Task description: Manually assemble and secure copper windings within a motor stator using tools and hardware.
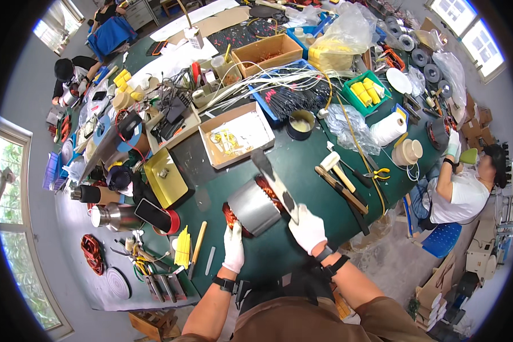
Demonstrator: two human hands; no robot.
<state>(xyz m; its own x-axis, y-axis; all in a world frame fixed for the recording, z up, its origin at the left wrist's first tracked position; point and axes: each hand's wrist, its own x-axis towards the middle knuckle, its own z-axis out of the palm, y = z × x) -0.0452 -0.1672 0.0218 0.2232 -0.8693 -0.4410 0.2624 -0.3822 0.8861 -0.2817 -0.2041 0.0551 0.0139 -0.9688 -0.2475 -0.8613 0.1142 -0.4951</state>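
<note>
In front of me a motor stator (253, 208), a silver metal cylinder with reddish copper windings at both ends, lies on its side on the green table. My left hand (233, 249), in a white glove, grips its left end by the windings. Held in my gloved right hand (308, 229) is a long flat paddle-like tool (276, 186), pale in the middle with dark patches at both ends. It slants across the right end of the stator, partly covering the windings there; I cannot tell whether it touches them.
Beyond the stator stands a white-lined cardboard box (236, 137). Mallets (335, 166) and yellow-handled pliers (380, 174) lie to the right. At left are a yellow tray (166, 178), a phone (153, 215) and a wooden-handled tool (198, 244). Co-workers sit at right (459, 191) and far left (74, 77).
</note>
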